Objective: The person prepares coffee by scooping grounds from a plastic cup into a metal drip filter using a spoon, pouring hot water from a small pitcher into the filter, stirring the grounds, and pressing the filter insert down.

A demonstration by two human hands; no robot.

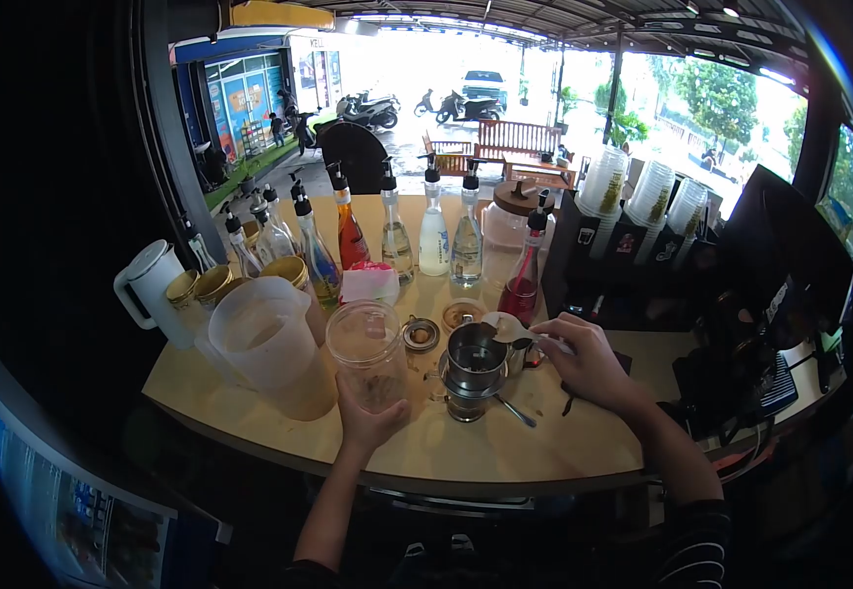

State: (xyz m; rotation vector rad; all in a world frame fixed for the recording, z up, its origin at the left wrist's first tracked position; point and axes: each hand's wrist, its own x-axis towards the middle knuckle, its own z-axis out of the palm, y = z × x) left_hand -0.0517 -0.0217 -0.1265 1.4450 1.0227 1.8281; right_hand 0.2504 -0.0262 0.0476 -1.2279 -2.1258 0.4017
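My left hand is wrapped round the lower part of a clear open jar with a little in its bottom. In my right hand, closed fingers hold the handle of a light-coloured scoop, its bowl beside the rim of a metal cup. That cup stands on a glass between my hands. A metal spoon lies to the right of the glass. Behind the jar and cup are a small round metal lid and a tan lid.
A large frosted pitcher and a white jug stand at the left. Pump bottles line the back, beside a wooden-lidded jar. Stacked plastic cups sit in a black holder at the right, near a dark screen.
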